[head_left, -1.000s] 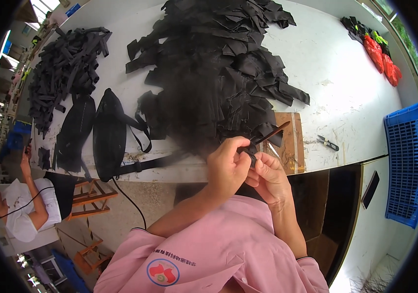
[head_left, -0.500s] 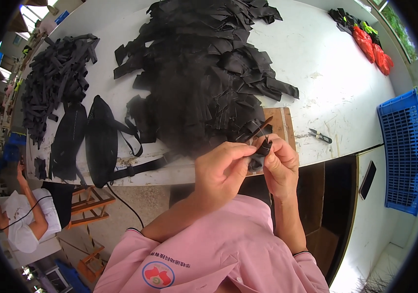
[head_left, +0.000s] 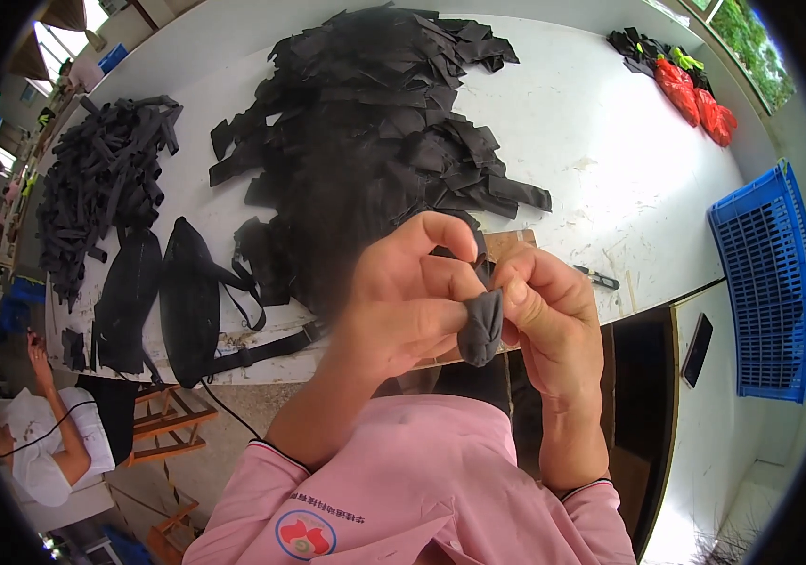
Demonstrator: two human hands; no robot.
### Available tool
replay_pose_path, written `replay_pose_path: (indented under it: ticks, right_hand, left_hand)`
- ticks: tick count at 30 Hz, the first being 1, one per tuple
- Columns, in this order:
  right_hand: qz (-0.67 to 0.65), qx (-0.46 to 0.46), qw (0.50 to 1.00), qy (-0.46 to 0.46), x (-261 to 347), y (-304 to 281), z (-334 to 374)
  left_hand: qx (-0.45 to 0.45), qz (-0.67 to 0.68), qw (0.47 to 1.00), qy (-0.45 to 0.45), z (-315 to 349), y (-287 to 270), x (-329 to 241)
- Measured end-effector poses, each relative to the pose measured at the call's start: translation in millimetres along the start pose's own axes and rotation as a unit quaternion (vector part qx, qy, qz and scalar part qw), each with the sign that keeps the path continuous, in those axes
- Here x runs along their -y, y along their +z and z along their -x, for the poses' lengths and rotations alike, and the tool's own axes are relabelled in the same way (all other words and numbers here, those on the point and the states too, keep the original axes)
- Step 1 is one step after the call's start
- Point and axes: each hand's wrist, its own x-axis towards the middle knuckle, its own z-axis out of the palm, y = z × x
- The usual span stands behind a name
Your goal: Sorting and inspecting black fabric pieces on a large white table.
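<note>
Close in front of my chest, both hands work on a small dark grey fabric piece (head_left: pixel 481 331), folded over and bunched. My left hand (head_left: pixel 401 306) has a finger or thumb against or inside its left side, with the other fingers curled above. At the fabric's upper right edge, my right hand (head_left: pixel 553 315) pinches with thumb and forefinger. A thin brownish thing shows between the hands, mostly hidden. Beyond them lies a large heap of black fabric pieces (head_left: pixel 384 141), partly overlapping a brown board (head_left: pixel 513 247).
At left are a pile of narrow dark strips (head_left: pixel 106 169) and two black pouches with straps (head_left: pixel 191 301). Thread snips (head_left: pixel 599 278) lie right of my hands. Farther right are red bags (head_left: pixel 695 99), a blue crate (head_left: pixel 768 282) and a phone (head_left: pixel 698 350). A co-worker (head_left: pixel 49 424) sits lower left.
The thin brown tool that stuck up from my right hand is now mostly hidden. The fabric shows larger and hangs lower between my hands, and my left hand has turned and risen.
</note>
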Motion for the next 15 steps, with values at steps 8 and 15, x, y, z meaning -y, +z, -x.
replay_pose_path:
  ticks: [8,15]
  right_hand:
    - [-0.137,0.035,0.976,0.167,-47.1,-38.4,-30.7]
    - [-0.142,0.083,0.974,0.155,-39.5,-38.3,-51.4]
  left_hand:
    - [-0.215,0.213,0.948,-0.103,-0.3,-61.5,40.3]
    - [-0.112,0.419,0.898,-0.077,-18.9,-34.4,27.9]
